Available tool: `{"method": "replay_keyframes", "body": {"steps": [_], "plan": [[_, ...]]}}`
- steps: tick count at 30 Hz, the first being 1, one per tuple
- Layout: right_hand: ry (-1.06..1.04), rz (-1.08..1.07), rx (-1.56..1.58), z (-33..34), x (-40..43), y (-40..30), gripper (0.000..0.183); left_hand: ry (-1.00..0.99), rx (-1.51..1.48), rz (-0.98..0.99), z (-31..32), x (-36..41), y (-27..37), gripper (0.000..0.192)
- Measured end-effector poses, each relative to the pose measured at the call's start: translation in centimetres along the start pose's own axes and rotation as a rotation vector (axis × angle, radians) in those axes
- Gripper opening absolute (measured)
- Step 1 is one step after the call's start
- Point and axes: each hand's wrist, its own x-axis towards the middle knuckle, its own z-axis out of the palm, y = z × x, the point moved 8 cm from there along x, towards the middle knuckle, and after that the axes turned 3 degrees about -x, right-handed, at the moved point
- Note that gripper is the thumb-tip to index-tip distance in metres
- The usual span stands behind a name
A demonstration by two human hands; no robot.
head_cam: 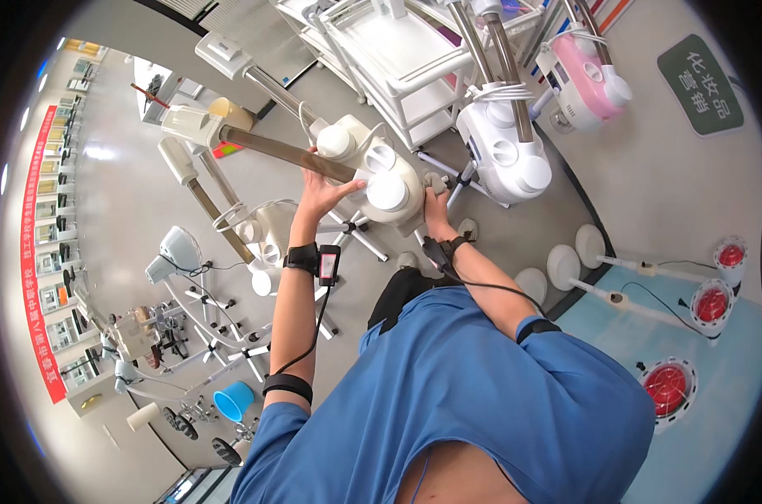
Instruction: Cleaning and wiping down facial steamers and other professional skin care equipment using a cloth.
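Observation:
A cream-white facial steamer (pixel 412 179) on a wheeled stand is directly in front of me. My left hand (pixel 323 194) grips its left side beneath the brown tube arm (pixel 280 151). The thumb lies toward the round white cap (pixel 387 191), and the other fingers are partly hidden behind the tube. At the steamer's right side, my right hand (pixel 436 211) holds a crumpled greyish cloth (pixel 435 183) against or close to the housing; actual contact is unclear. The steamer's white nozzle head (pixel 195 126) points off to the left.
Other steamers surround this one: a white one (pixel 497 160), a pink one (pixel 582 82) and a cream one (pixel 274 227). A white trolley (pixel 406 38) stands ahead. Infrared lamps (pixel 668 390) lie on a light-blue surface at right. Left are a magnifier lamp (pixel 179 252) and blue bucket (pixel 233 401).

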Motion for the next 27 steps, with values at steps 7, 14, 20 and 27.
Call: {"method": "replay_keyframes", "body": {"steps": [7,14,20,27], "plan": [[0.157,-0.215,-0.161,0.3,-9.0,-3.1,0.052,-0.044,-0.062,0.149,0.2,1.5,2.7,0.126],[0.385,-0.343,-0.034,1.0,-10.3,-6.6,0.069,0.027,0.09,0.178,0.7,0.6,5.2,0.105],[0.449,-0.127,0.423,0.7,-6.2,-0.6,0.052,0.042,0.1,0.165,1.0,0.3,5.0,0.11],[0.396,0.397,0.586,4.1,-7.0,4.4,0.053,0.065,0.085,0.148,0.7,0.2,4.2,0.118]]}}
